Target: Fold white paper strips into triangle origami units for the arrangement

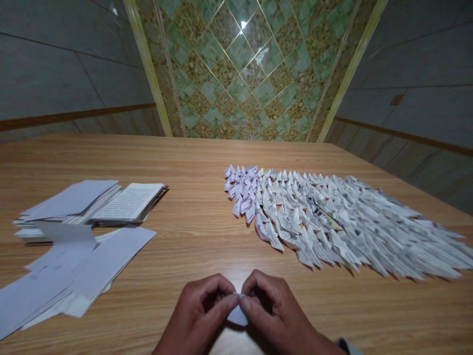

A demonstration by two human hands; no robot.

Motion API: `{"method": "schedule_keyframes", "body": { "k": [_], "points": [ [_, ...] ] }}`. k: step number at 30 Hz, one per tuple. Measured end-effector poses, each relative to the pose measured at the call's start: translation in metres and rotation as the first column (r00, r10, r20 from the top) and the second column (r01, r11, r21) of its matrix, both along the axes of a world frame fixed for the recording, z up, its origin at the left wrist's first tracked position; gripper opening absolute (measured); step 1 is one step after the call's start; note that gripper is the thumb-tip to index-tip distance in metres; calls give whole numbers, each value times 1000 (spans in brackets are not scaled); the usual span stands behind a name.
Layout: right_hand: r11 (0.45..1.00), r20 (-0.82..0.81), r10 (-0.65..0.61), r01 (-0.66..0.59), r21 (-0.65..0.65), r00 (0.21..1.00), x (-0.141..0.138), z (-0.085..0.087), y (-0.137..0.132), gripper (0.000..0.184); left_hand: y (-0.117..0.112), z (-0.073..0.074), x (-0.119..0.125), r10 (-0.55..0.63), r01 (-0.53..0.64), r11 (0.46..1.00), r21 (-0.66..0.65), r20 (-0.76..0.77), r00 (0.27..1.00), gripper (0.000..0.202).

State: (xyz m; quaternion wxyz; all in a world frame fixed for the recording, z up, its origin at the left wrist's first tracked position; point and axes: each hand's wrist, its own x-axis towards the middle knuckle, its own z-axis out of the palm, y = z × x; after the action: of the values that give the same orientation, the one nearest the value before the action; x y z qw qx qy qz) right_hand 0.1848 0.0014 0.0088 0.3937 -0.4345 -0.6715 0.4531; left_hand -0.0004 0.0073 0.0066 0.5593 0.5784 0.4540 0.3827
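Observation:
Close to the near side of the table, my left hand point(209, 310) and my right hand point(271, 305) meet fingertip to fingertip. Both pinch a small folded piece of white paper point(237, 317) between thumbs and fingers. Its lower part shows as a pale wedge below the thumbs; the rest is hidden by my fingers. Beyond my hands, to the right, stand many folded paper boats point(314, 212) packed in rows. Those at the left end are plain lilac-white point(242, 190); the others carry print.
On the left of the wooden table point(192, 197) lie loose white sheets point(107, 261), a stack of paper point(74, 197) and a printed page stack point(129, 201). A tiled wall point(242, 74) rises behind the far edge, with grey walls on both sides.

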Motion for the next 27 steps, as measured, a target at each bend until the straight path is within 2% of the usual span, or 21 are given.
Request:
{"method": "schedule_keyframes", "body": {
  "k": [5, 9, 11, 15, 18, 20, 23, 27],
  "points": [
    [998, -98, 11, -17, -62, 995, 0, 2, -4, 35, -2, 5, 2, -24, 26, 999, -34, 40, 999, 30],
    [987, -249, -41, 0, -161, 968, -1, 1, -4, 37, -2, 7, 4, -58, 61, 997, -56, 62, 996, 30],
    [982, -288, -27, -28, -186, 957, -1, 2, -3, 36, -2, 8, 3, -56, 58, 997, -46, 44, 997, 32],
    [991, -165, -10, -12, -134, 986, -1, 5, -3, 34, -3, 9, 1, -49, 51, 998, 34, -61, 997, 31],
    [999, -26, -28, 27, -46, 999, 0, 6, -4, 31, -5, 10, 1, -88, 114, 985, 127, -189, 978, 31],
    [999, 7, -33, 33, -28, 999, 0, 5, -4, 31, -6, 11, 3, -104, 140, 979, 148, -229, 968, 29],
    [994, -46, -65, 61, -89, 997, 0, 4, -3, 32, -4, 11, 4, -47, 68, 993, 100, -197, 979, 24],
    [985, -95, -91, 75, -159, 991, 0, 6, -2, 30, 1, 10, 2, 40, -40, 999, -5, -36, 999, 17]
  ]
}}
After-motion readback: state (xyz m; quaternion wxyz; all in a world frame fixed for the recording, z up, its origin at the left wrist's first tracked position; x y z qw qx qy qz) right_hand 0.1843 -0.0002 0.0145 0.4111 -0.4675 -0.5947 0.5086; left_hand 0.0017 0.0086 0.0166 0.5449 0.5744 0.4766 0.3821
